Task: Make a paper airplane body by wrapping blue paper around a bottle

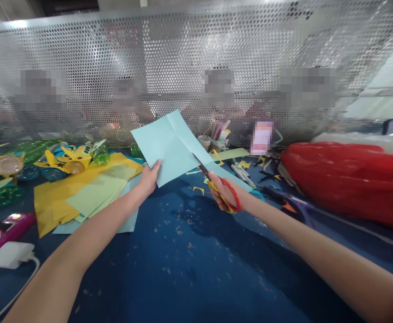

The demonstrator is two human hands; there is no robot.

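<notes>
A light blue sheet of paper (163,146) is held up over the table, creased and partly cut along its right side. My left hand (150,178) pinches its lower left edge, thumb on top. My right hand (221,193) is closed round the red and yellow handles of a pair of scissors (235,202). Their dark blades lie at the paper's right part, where a strip (228,175) hangs down to the right beneath my right hand. Whether the strip is fully separate, I cannot tell.
Yellow and green paper sheets (98,190) lie at left, near plastic bottle bottoms with paper cutouts (72,159). A magenta device (11,229) and white adapter (11,255) sit front left. Markers (242,172), a glue gun (289,202) and a red plastic bag (344,179) are at right. Perforated metal (172,58) stands behind.
</notes>
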